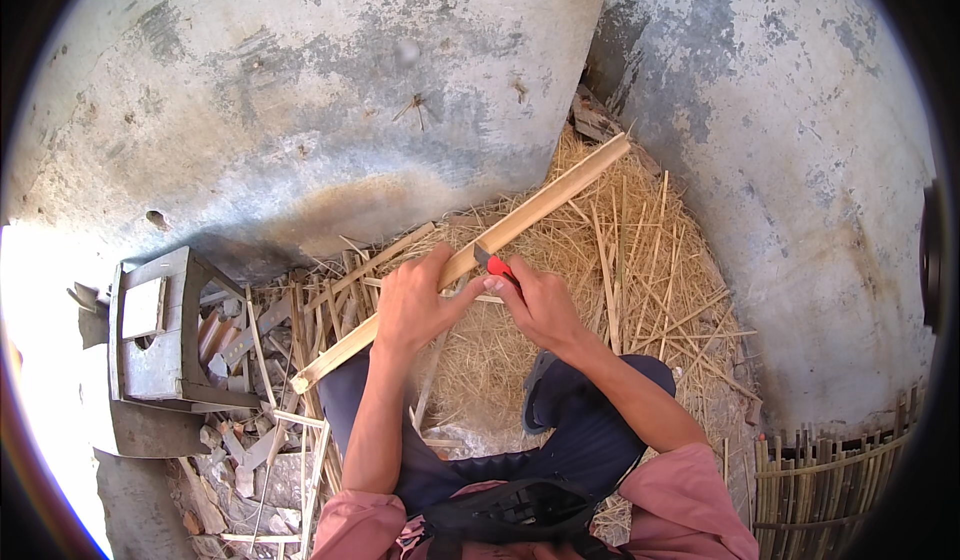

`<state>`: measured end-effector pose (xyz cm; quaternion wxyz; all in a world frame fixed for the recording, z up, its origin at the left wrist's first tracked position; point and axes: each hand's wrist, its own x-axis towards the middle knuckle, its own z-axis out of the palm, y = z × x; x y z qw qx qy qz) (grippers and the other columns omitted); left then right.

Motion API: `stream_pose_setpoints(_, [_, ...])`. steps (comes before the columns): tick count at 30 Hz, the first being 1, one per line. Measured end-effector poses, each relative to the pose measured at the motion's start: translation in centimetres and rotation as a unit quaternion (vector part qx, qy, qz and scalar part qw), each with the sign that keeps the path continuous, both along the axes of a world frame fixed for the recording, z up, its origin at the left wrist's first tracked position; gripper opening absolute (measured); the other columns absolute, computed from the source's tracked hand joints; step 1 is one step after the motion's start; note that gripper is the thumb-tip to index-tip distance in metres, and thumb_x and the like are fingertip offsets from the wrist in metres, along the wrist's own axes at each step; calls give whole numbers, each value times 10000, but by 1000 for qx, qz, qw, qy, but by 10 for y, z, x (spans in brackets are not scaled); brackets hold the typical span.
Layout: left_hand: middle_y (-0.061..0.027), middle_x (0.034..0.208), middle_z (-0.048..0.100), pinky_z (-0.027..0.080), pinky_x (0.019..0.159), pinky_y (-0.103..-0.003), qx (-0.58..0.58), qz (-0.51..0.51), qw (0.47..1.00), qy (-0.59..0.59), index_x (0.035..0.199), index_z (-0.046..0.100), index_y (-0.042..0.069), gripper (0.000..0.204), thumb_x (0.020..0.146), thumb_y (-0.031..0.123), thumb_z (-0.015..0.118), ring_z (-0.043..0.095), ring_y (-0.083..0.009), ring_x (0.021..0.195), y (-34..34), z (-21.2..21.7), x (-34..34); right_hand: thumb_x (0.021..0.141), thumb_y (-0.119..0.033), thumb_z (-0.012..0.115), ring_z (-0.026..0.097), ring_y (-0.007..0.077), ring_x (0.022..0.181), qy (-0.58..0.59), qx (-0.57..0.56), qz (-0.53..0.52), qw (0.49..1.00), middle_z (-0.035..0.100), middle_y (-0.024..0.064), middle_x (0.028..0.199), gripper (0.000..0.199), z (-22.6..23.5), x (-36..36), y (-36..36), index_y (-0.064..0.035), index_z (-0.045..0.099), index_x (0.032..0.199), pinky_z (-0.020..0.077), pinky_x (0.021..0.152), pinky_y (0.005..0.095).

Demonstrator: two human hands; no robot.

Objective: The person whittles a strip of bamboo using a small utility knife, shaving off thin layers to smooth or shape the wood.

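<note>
A long split piece of bamboo (pixel 540 203), pale and hollowed on its upper face, slants from my lap at the lower left toward the wall corner at the upper right. My left hand (pixel 408 305) is closed around its middle, thumb pointing right. In my right hand (pixel 543 308) is a red utility knife (pixel 500 268), its grey blade out and touching or just over the bamboo's near edge. The tips of both thumbs meet or nearly meet below the knife. The bamboo's lower part passes behind my left wrist and over my leg.
Straw-like shavings (pixel 490 360) and thin bamboo strips (pixel 612 260) cover the floor ahead and to the right. A wooden stool (pixel 185 335) lies on its side at the left, beside broken rubble (pixel 240 450). Stained walls (pixel 330 80) meet ahead. A slatted bamboo basket (pixel 825 485) stands at lower right.
</note>
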<state>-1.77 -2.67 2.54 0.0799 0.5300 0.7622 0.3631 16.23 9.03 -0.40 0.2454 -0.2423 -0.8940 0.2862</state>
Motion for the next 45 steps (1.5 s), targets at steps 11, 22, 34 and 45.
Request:
stream_pose_setpoints(11, [-187, 801, 693, 528, 676, -472, 49, -14, 999, -10, 1016, 647, 10, 547, 836, 462, 896, 689, -428, 775, 0, -7, -3, 1107, -345, 591, 693, 460, 693, 1, -32, 29, 999, 668, 235, 740, 333, 4, 2, -2, -13, 589, 1077, 508, 594, 531])
stream_pose_setpoints(22, [-167, 735, 690, 530, 634, -443, 60, 10, 998, -4, 951, 681, 14, 548, 810, 489, 916, 696, -377, 676, -1, 0, 1, 1095, -321, 616, 687, 453, 651, 33, -42, 35, 998, 653, 220, 688, 303, 7, 2, -3, -20, 604, 1070, 497, 564, 528])
stream_pose_setpoints(34, [-143, 687, 699, 541, 625, -441, 42, 56, 997, 15, 934, 724, 31, 547, 802, 527, 912, 712, -351, 639, 5, -6, 3, 1085, -361, 625, 685, 425, 598, 32, 14, 0, 999, 659, 200, 658, 323, 7, 2, -1, -43, 622, 1035, 495, 530, 510])
stream_pose_setpoints(45, [-161, 705, 717, 557, 632, -456, 36, 70, 997, 26, 942, 723, 32, 569, 807, 557, 896, 737, -381, 680, 11, -2, 6, 1086, -386, 622, 686, 388, 572, 34, 61, -26, 997, 664, 174, 653, 336, 2, 1, 6, -59, 627, 1008, 494, 511, 491])
